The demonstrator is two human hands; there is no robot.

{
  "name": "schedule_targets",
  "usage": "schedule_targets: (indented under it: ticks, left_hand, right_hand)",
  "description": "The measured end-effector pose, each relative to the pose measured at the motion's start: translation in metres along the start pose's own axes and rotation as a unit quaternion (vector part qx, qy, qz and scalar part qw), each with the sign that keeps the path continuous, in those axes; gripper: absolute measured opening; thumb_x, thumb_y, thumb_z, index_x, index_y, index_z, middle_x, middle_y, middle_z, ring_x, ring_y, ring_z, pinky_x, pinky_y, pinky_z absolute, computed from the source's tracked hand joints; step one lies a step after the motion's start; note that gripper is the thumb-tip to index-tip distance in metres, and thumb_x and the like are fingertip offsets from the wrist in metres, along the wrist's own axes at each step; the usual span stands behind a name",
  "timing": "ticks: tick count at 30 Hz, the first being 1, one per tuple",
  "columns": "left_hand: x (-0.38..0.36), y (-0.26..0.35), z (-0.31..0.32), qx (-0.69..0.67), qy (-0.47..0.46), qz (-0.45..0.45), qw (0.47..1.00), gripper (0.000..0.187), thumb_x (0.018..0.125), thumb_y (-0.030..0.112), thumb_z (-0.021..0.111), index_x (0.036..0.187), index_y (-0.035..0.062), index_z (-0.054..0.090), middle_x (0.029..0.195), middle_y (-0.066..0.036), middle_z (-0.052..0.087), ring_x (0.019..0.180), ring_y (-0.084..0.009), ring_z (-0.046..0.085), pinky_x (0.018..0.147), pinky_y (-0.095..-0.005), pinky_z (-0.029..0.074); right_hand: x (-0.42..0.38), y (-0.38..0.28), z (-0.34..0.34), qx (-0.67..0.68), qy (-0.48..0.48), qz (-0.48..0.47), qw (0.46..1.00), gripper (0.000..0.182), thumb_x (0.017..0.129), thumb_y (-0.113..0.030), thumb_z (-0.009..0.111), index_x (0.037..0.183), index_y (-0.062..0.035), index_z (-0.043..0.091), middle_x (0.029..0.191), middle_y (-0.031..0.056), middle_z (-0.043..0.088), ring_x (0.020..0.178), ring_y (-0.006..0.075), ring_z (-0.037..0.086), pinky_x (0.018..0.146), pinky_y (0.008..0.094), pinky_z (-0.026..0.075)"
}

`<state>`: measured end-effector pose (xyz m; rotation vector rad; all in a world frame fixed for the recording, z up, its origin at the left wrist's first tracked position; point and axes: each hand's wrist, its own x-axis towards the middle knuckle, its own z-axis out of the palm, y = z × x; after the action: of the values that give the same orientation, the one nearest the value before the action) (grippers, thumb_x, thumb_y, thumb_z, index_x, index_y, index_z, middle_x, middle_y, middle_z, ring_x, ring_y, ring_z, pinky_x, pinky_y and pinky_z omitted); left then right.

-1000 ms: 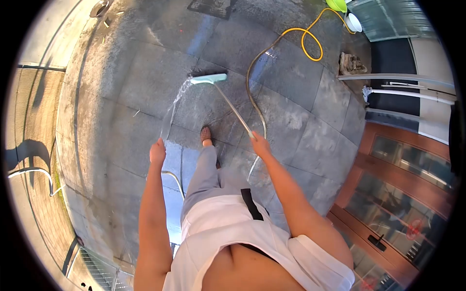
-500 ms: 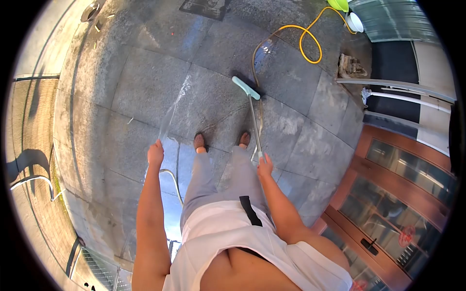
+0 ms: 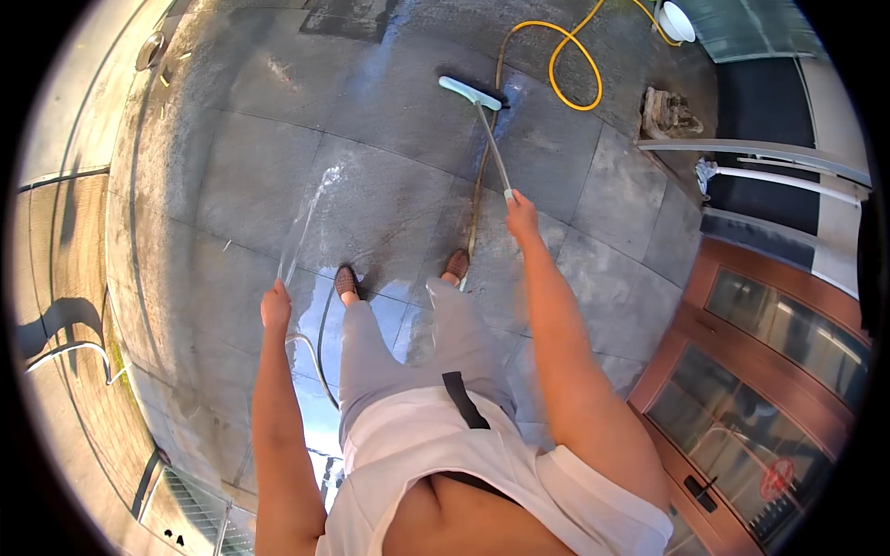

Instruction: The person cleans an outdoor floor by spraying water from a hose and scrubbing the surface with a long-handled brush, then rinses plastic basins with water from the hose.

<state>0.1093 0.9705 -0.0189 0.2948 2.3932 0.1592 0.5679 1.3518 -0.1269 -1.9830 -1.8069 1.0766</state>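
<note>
My left hand (image 3: 275, 306) is closed around the end of a pale hose (image 3: 320, 366), and a jet of water (image 3: 301, 222) runs from it onto the grey paving. Most of the hose end is hidden by the fingers. The hose curves back beside my left leg. My right hand (image 3: 522, 215) grips the long handle (image 3: 494, 148) of a floor brush, arm stretched forward. The brush's pale green head (image 3: 470, 92) rests on the wet tiles ahead, its bristles not clearly visible. My feet stand apart on the tiles between the two hands.
A yellow hose (image 3: 593, 69) loops at the far right, near a white basin (image 3: 677, 21). A brown bundle (image 3: 669, 113) lies by a metal rail (image 3: 742, 146). Brown glazed doors (image 3: 742, 398) stand at the right. Shiny puddled water (image 3: 315, 408) covers tiles at my left leg.
My right hand has pushed the floor brush forward, away from my feet. My left hand has shifted slightly left and back, still spraying. The view has moved a little.
</note>
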Motion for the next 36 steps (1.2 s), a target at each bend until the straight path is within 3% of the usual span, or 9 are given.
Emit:
schedule_targets:
  ticks: [3,4,9,13,19,24,31,33,36]
  left_hand:
    - [-0.01,0.03,0.032,-0.025,0.003,-0.004,1.0,0.063,0.094,0.048,0.032,0.069,-0.0001,0.064,0.069,-0.019,0.064,0.075,-0.0365,0.064,0.074,-0.0463,0.047]
    - [-0.013,0.037,0.041,-0.037,0.003,-0.005,0.999,0.063,0.094,0.048,0.032,0.069,-0.0003,0.064,0.07,-0.019,0.064,0.076,-0.0363,0.064,0.074,-0.0461,0.047]
    - [-0.045,0.117,0.068,-0.044,0.014,-0.003,0.999,0.064,0.096,0.046,0.029,0.074,-0.003,0.065,0.078,-0.024,0.065,0.084,-0.0401,0.063,0.079,-0.0479,0.047]
    - [-0.04,0.155,0.097,-0.086,0.06,-0.006,0.994,0.068,0.097,0.045,0.026,0.077,-0.0068,0.065,0.083,-0.027,0.064,0.088,-0.0438,0.061,0.082,-0.0504,0.046]
    - [-0.057,0.215,0.095,-0.271,0.043,-0.059,0.96,0.06,0.096,0.043,0.032,0.06,0.0013,0.055,0.049,-0.01,0.052,0.038,-0.0214,0.051,0.037,-0.0356,0.04]
    - [-0.038,0.224,0.111,-0.369,0.024,-0.11,0.923,0.058,0.096,0.045,0.034,0.058,0.003,0.051,0.048,-0.008,0.049,0.037,-0.0212,0.049,0.034,-0.0355,0.037]
    - [-0.012,0.237,0.114,-0.429,0.024,-0.151,0.89,0.057,0.095,0.046,0.036,0.056,0.0057,0.045,0.045,-0.006,0.045,0.035,-0.0192,0.045,0.032,-0.0325,0.033]
    - [-0.004,0.241,0.113,-0.46,0.018,-0.171,0.871,0.057,0.095,0.046,0.037,0.055,0.0061,0.044,0.045,-0.006,0.045,0.034,-0.0193,0.044,0.031,-0.0325,0.032]
    - [0.016,0.246,0.102,-0.477,-0.004,-0.203,0.855,0.053,0.096,0.042,0.037,0.06,0.0051,0.049,0.048,-0.006,0.048,0.037,-0.02,0.047,0.033,-0.0333,0.034]
  right_hand:
    - [-0.035,0.007,-0.093,-0.145,-0.012,-0.185,0.972,0.043,0.085,-0.026,0.061,0.126,-0.0136,0.056,0.102,0.0161,0.065,0.087,0.0301,0.065,0.076,0.0378,0.05]
    - [-0.06,-0.023,-0.14,-0.148,-0.136,-0.015,0.98,0.044,0.085,-0.025,0.062,0.126,-0.0135,0.055,0.116,0.0174,0.061,0.11,0.0345,0.056,0.092,0.0394,0.044]
    - [-0.13,0.056,-0.233,-0.224,-0.172,-0.043,0.958,0.039,0.086,-0.027,0.059,0.125,-0.0306,0.056,0.092,0.0159,0.066,0.083,0.0342,0.064,0.073,0.0425,0.05]
    - [-0.122,0.054,-0.221,-0.267,-0.204,0.011,0.942,0.041,0.085,-0.03,0.06,0.125,-0.0319,0.056,0.095,0.0152,0.066,0.088,0.0351,0.063,0.076,0.044,0.049]
    - [-0.016,-0.022,-0.103,-0.187,-0.2,-0.101,0.956,0.041,0.084,-0.027,0.058,0.125,-0.0257,0.055,0.1,0.0167,0.065,0.092,0.036,0.062,0.079,0.0446,0.048]
    - [0.024,-0.154,-0.092,-0.197,-0.245,-0.15,0.938,0.045,0.085,-0.026,0.06,0.129,-0.0228,0.052,0.109,0.0164,0.063,0.1,0.034,0.061,0.084,0.0422,0.048]
    - [0.035,-0.11,-0.171,-0.16,-0.307,-0.129,0.929,0.043,0.085,-0.021,0.058,0.127,-0.0166,0.054,0.112,0.0172,0.062,0.101,0.0347,0.06,0.085,0.0415,0.048]
    - [0.043,-0.114,-0.197,-0.204,-0.284,-0.205,0.914,0.041,0.085,-0.021,0.058,0.126,-0.0168,0.056,0.11,0.0179,0.063,0.099,0.0351,0.06,0.084,0.0424,0.047]
    - [0.078,-0.143,-0.185,-0.257,-0.322,-0.121,0.903,0.04,0.085,-0.021,0.057,0.125,-0.0166,0.057,0.106,0.0186,0.063,0.097,0.0351,0.06,0.083,0.0433,0.048]
